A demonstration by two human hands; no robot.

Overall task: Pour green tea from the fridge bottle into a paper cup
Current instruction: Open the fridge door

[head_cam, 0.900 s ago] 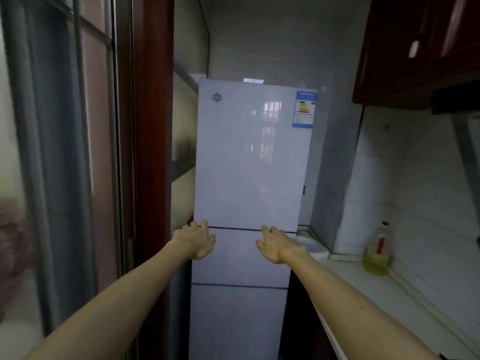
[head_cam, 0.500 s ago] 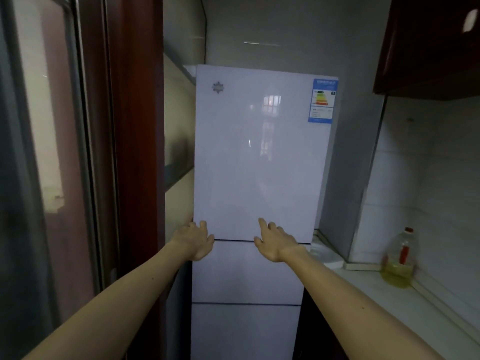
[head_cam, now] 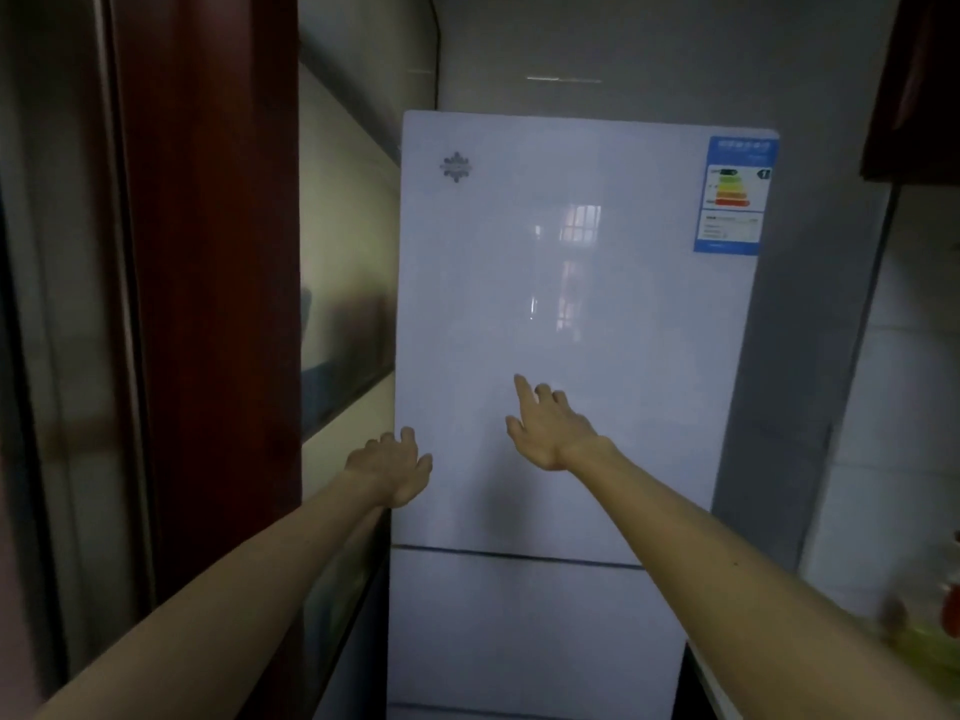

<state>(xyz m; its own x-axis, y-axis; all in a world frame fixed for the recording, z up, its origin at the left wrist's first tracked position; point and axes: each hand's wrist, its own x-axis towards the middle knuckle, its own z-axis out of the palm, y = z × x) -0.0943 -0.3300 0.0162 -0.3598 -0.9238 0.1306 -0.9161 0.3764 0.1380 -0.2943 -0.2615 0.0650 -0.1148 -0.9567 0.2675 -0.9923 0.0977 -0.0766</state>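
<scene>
Both hands have risen from the door seam onto the shut upper door (head_cam: 571, 314) of the glossy white three-door fridge (head_cam: 519, 626). The left hand (head_cam: 389, 467) lies at the door's left edge, fingers loosely bent; grip unconfirmed. The right hand (head_cam: 550, 428) is spread, holding nothing. Recommended: hook that edge and pull evenly. The green tea bottle, presumably inside, and the paper cup are unseen. The blue energy label (head_cam: 737, 194) shows "1"; its other print and the grey snowflake emblem (head_cam: 456, 167) are illegible.

A dark red wooden door frame (head_cam: 208, 304) stood at nine o'clock, with a glass pane (head_cam: 52, 356) beside it. A grey wall (head_cam: 571, 44) filled twelve o'clock. A dark cabinet (head_cam: 919, 85) hung at two, above white wall tiles (head_cam: 904, 407) at three. The light was dim.
</scene>
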